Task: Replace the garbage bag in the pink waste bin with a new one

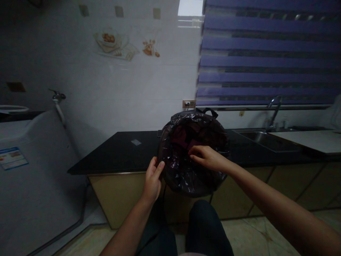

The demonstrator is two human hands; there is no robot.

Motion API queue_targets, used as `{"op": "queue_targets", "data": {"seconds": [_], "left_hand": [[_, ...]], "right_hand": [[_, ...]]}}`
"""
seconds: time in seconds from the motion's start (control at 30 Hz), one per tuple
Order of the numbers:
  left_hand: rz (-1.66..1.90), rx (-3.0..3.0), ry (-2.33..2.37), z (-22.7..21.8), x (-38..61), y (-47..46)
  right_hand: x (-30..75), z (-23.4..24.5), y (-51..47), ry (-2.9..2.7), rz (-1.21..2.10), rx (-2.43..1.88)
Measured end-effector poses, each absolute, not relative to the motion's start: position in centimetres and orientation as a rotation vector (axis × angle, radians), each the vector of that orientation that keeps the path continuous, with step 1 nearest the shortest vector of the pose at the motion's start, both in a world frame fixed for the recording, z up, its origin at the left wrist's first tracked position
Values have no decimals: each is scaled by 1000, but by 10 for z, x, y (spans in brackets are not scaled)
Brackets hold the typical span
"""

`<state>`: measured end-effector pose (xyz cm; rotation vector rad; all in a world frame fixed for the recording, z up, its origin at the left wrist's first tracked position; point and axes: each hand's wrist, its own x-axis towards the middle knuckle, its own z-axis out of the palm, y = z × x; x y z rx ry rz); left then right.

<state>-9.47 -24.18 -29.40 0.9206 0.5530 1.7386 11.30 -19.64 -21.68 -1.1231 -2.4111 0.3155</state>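
Observation:
A round trash bin, lined with a shiny dark garbage bag (186, 183), is tilted so that its mouth faces me. My left hand (153, 179) grips the bin's left rim, thumb on the bag folded over it and fingers behind. In front of the mouth is my right hand (206, 156), its fingers curled together at the bag's inner side; what they hold, if anything, I cannot make out. Dark reddish folds show deeper inside. A black loop handle (210, 112) stands up at the top rim.
Behind the bin runs a black countertop (114, 153) over yellowish cabinets (114, 199). A small clear packet (136, 142) lies on it. To the right are a sink (266, 140), a faucet (274, 110) and a white board (311, 140). A washing machine (39, 185) stands left.

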Motion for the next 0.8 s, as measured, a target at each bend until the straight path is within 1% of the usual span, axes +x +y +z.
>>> {"op": "queue_targets", "data": {"seconds": [0.3,0.8], "left_hand": [[1738,911,534,-295,-94,-243],[1731,919,551,-294,-94,-243]], "right_hand": [[105,-219,-186,-2465,215,-1190],[98,-224,-170,-2533,163,-1309]]}}
